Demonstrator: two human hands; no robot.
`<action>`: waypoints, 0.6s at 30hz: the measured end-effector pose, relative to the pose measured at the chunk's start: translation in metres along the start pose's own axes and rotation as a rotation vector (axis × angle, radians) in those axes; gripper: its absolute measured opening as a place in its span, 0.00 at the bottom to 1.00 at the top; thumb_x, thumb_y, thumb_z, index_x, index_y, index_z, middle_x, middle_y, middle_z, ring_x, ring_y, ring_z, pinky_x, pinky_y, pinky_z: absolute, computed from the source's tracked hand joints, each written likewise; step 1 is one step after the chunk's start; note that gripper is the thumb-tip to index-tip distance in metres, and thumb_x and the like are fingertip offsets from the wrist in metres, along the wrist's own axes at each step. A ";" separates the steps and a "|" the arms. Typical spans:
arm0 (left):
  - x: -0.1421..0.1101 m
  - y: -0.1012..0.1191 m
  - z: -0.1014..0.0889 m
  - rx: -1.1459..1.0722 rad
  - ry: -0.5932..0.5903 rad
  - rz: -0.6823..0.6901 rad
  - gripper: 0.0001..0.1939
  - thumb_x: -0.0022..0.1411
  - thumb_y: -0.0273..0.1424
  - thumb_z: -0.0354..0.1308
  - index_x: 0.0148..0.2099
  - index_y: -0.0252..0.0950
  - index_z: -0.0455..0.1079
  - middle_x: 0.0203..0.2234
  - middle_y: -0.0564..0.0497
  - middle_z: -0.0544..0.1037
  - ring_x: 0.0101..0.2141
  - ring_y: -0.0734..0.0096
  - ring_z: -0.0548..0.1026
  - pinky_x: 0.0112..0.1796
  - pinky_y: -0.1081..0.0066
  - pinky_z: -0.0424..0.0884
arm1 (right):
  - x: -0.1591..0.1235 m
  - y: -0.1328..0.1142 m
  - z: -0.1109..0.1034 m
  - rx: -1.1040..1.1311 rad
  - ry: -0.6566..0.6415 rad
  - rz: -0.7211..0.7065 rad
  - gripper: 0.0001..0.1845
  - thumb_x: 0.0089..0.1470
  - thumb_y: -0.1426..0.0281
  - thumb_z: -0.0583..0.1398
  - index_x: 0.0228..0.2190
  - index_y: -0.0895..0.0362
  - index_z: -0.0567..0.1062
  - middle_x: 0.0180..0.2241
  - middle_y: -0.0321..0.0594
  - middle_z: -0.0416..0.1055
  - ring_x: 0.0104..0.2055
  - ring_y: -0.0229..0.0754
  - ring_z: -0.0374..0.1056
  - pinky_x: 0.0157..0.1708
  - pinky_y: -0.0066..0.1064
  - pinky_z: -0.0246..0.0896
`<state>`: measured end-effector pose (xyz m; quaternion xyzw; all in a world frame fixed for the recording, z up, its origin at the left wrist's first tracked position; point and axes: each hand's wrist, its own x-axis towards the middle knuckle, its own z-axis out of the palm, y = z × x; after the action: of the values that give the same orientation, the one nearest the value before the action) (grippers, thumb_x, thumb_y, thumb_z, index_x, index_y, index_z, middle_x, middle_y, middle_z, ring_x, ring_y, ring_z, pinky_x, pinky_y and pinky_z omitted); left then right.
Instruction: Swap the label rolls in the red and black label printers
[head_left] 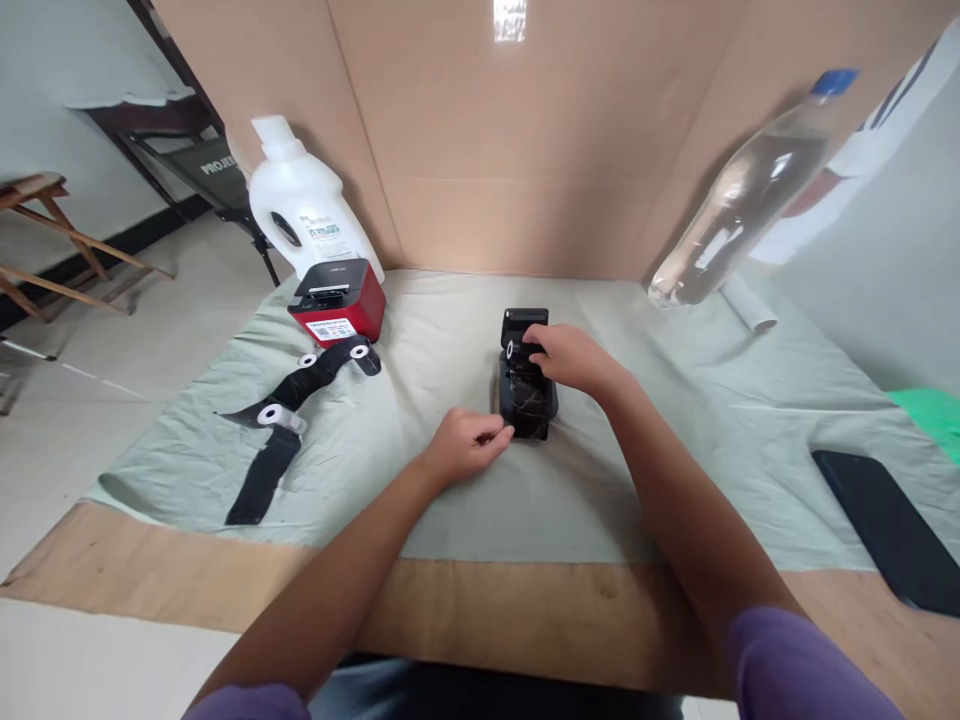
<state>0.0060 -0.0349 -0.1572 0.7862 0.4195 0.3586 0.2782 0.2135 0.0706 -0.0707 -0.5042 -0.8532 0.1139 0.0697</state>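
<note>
A small black printer [527,400] with its lid up stands in the middle of a pale green cloth [465,480]. My right hand [570,357] rests on top of it, fingers curled around a paper roll inside. My left hand [469,443] is at the printer's front left corner, fingers pinched on the black paper strip coming out of it.
A red and black printer [337,301] and a white detergent jug [304,205] stand at the back left. Black paper strips with white rolls [289,415] lie left of centre. A clear water bottle [750,195] leans at the back right. A dark phone [892,525] lies at the right edge. Cardboard walls rise behind.
</note>
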 end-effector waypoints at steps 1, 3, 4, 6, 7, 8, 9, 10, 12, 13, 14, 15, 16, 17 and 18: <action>-0.001 -0.002 0.002 0.025 0.001 0.026 0.24 0.67 0.38 0.51 0.22 0.38 0.47 0.16 0.60 0.49 0.19 0.78 0.50 0.26 0.71 0.51 | 0.001 -0.001 0.001 -0.045 -0.004 0.005 0.18 0.61 0.76 0.56 0.52 0.59 0.75 0.51 0.51 0.77 0.53 0.55 0.72 0.48 0.40 0.63; 0.000 -0.005 0.002 0.045 0.028 0.029 0.23 0.68 0.38 0.51 0.23 0.38 0.50 0.16 0.60 0.51 0.19 0.78 0.51 0.26 0.71 0.52 | 0.002 -0.003 0.003 -0.117 -0.012 0.006 0.17 0.61 0.76 0.56 0.51 0.60 0.75 0.48 0.53 0.78 0.52 0.57 0.71 0.47 0.41 0.62; 0.001 -0.006 0.001 0.048 0.033 0.020 0.22 0.68 0.39 0.51 0.23 0.38 0.51 0.16 0.60 0.53 0.19 0.78 0.52 0.26 0.72 0.53 | 0.003 -0.004 0.005 -0.141 -0.020 0.004 0.17 0.61 0.75 0.56 0.51 0.61 0.75 0.47 0.53 0.78 0.51 0.57 0.71 0.47 0.41 0.62; 0.003 -0.006 -0.001 0.055 0.030 -0.003 0.21 0.68 0.39 0.52 0.24 0.38 0.54 0.16 0.60 0.55 0.20 0.78 0.54 0.26 0.72 0.54 | 0.003 -0.006 0.010 -0.168 -0.028 -0.009 0.17 0.60 0.77 0.56 0.49 0.61 0.76 0.46 0.53 0.77 0.51 0.56 0.70 0.46 0.41 0.62; 0.003 -0.006 -0.001 0.057 0.027 -0.015 0.21 0.68 0.39 0.52 0.24 0.38 0.55 0.16 0.60 0.55 0.20 0.78 0.55 0.26 0.73 0.54 | 0.004 -0.007 0.013 -0.178 -0.021 -0.018 0.17 0.59 0.78 0.56 0.49 0.62 0.76 0.48 0.53 0.76 0.51 0.55 0.69 0.47 0.40 0.63; 0.003 -0.006 -0.002 0.056 0.021 -0.024 0.20 0.68 0.39 0.52 0.24 0.38 0.56 0.16 0.60 0.56 0.20 0.78 0.55 0.27 0.73 0.54 | 0.004 -0.008 0.016 -0.184 -0.007 -0.024 0.17 0.58 0.79 0.57 0.48 0.62 0.76 0.51 0.54 0.73 0.52 0.55 0.68 0.47 0.40 0.63; 0.003 -0.006 -0.002 0.055 0.015 -0.032 0.20 0.68 0.39 0.52 0.24 0.38 0.57 0.16 0.60 0.56 0.20 0.78 0.56 0.27 0.73 0.55 | 0.005 -0.008 0.020 -0.187 0.012 -0.025 0.17 0.57 0.80 0.57 0.47 0.63 0.77 0.53 0.55 0.71 0.53 0.55 0.67 0.48 0.40 0.63; 0.003 -0.005 -0.002 0.052 0.009 -0.039 0.20 0.68 0.39 0.52 0.24 0.38 0.57 0.16 0.60 0.56 0.20 0.78 0.56 0.27 0.73 0.55 | 0.005 -0.008 0.023 -0.185 0.037 -0.021 0.17 0.56 0.80 0.58 0.46 0.63 0.77 0.55 0.55 0.69 0.54 0.55 0.66 0.49 0.40 0.64; 0.002 -0.005 -0.002 0.053 -0.010 -0.058 0.20 0.68 0.40 0.52 0.25 0.37 0.60 0.16 0.60 0.58 0.20 0.77 0.58 0.28 0.72 0.56 | 0.006 -0.006 0.027 -0.154 0.075 0.006 0.15 0.55 0.79 0.60 0.45 0.62 0.77 0.53 0.54 0.68 0.53 0.56 0.65 0.49 0.42 0.64; 0.002 -0.004 -0.002 0.057 -0.021 -0.069 0.19 0.68 0.40 0.53 0.26 0.37 0.63 0.16 0.59 0.60 0.21 0.77 0.60 0.29 0.73 0.57 | 0.006 -0.004 0.029 -0.129 0.086 0.020 0.15 0.55 0.78 0.61 0.45 0.61 0.77 0.52 0.53 0.69 0.53 0.56 0.65 0.49 0.43 0.65; 0.002 -0.004 -0.002 0.062 -0.031 -0.079 0.17 0.68 0.40 0.53 0.28 0.38 0.67 0.17 0.59 0.62 0.22 0.76 0.62 0.29 0.73 0.58 | 0.007 -0.003 0.030 -0.104 0.093 0.033 0.14 0.54 0.77 0.62 0.44 0.59 0.77 0.50 0.52 0.70 0.52 0.56 0.65 0.49 0.44 0.65; 0.002 -0.003 -0.002 0.067 -0.040 -0.090 0.14 0.68 0.40 0.54 0.32 0.38 0.71 0.18 0.58 0.65 0.23 0.75 0.64 0.31 0.73 0.60 | 0.007 -0.001 0.030 -0.080 0.098 0.046 0.13 0.54 0.77 0.62 0.43 0.58 0.77 0.48 0.51 0.71 0.51 0.56 0.66 0.48 0.44 0.65; 0.002 -0.002 -0.003 0.070 -0.049 -0.100 0.12 0.68 0.40 0.54 0.38 0.39 0.73 0.20 0.58 0.68 0.24 0.74 0.67 0.32 0.73 0.62 | 0.008 0.001 0.031 -0.060 0.101 0.058 0.12 0.54 0.76 0.63 0.42 0.57 0.77 0.47 0.50 0.71 0.50 0.55 0.66 0.47 0.44 0.65; 0.002 -0.002 -0.003 0.072 -0.057 -0.111 0.11 0.68 0.39 0.55 0.44 0.40 0.74 0.23 0.57 0.71 0.26 0.73 0.69 0.33 0.73 0.63 | 0.008 0.002 0.031 -0.045 0.102 0.067 0.10 0.54 0.76 0.63 0.40 0.56 0.78 0.47 0.49 0.72 0.50 0.55 0.66 0.47 0.44 0.65; 0.002 -0.001 -0.003 0.072 -0.065 -0.120 0.13 0.67 0.39 0.55 0.50 0.41 0.74 0.25 0.56 0.74 0.27 0.72 0.71 0.34 0.72 0.65 | 0.008 0.003 0.031 -0.031 0.105 0.072 0.08 0.54 0.75 0.64 0.38 0.55 0.78 0.46 0.49 0.72 0.50 0.55 0.66 0.47 0.44 0.65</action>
<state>0.0046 -0.0322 -0.1553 0.7803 0.4693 0.3002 0.2841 0.2049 0.0753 -0.1011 -0.5408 -0.8313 0.0766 0.1027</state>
